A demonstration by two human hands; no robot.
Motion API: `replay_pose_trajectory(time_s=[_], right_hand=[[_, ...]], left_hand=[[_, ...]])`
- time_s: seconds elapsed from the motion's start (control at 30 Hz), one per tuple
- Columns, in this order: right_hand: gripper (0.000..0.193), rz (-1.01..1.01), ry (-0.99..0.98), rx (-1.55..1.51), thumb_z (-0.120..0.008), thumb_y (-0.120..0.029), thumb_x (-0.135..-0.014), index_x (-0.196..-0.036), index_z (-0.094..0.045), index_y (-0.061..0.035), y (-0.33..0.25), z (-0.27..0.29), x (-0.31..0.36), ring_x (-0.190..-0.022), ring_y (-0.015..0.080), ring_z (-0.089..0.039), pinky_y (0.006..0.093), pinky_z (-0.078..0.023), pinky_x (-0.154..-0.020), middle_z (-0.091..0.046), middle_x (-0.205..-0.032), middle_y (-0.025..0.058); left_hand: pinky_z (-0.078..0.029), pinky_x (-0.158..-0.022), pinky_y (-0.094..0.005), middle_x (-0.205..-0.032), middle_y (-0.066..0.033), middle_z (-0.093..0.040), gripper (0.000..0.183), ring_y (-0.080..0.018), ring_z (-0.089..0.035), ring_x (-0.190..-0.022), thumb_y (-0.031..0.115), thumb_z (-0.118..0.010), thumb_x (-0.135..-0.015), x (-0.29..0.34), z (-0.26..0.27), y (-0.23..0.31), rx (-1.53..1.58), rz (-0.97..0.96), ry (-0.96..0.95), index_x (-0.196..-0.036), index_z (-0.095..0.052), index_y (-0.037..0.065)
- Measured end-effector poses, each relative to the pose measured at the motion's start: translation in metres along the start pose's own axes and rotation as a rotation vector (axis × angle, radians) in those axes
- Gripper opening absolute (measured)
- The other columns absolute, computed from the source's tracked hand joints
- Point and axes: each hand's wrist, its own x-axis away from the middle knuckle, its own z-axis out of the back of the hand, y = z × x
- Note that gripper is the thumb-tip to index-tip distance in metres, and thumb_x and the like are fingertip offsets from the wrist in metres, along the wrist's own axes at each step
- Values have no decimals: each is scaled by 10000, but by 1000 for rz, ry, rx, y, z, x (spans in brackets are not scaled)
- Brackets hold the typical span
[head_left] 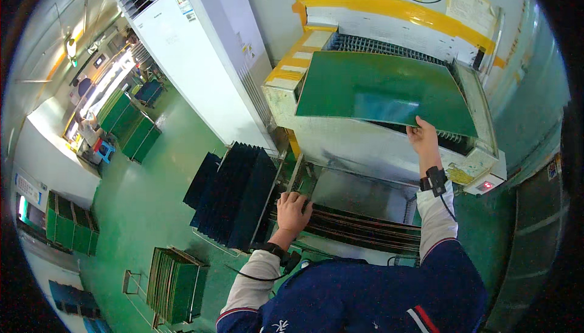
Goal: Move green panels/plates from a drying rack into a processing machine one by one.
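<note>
A large green panel (377, 89) lies over the roller bed of a white machine, sloping slightly toward me. My right hand (424, 136) grips its near edge, right of the middle, with the fingertips on top. Lower and to the left, my left hand (294, 213) curls its fingers over the left end of a rack holding several thin upright panels (365, 229). What lies under those fingers is hidden, so I cannot tell whether it is a panel edge or the rack frame. Both wrists wear black straps with small devices and cables.
The machine (353, 150) has a roller bed (389, 47) and a red display (485, 185). Left of me stands a rack of dark panels (234, 196), with a green-panel rack (173, 284) beyond. A tall white air conditioner (194, 47) stands behind. Far left, a person (91, 131) sits.
</note>
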Motion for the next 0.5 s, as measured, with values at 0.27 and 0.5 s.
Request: replay_pose_trajectory(time_s=[0.27, 0.5], right_hand=[[99, 92, -13, -63, -684, -65, -991, -962, -617, 2, 23, -6, -59, -873, 251, -619, 390, -595, -886, -632, -929, 115], [179, 81, 29, -17, -678, -174, -1032, -1000, -609, -12, 19, 3, -116, -893, 271, -650, 388, -606, -857, -649, -943, 126]], left_hand=[[-466, -926, -483, -1050, -61, -666, 212, -331, -586, -1100, 256, -770, -854, -13, -8, -2, -21, 1, 19, -997, -736, 105], [-467, -922, -479, -1042, -54, -664, 216, -322, -587, -1098, 259, -778, -847, -19, -10, -1, -7, -14, 15, -991, -736, 103]])
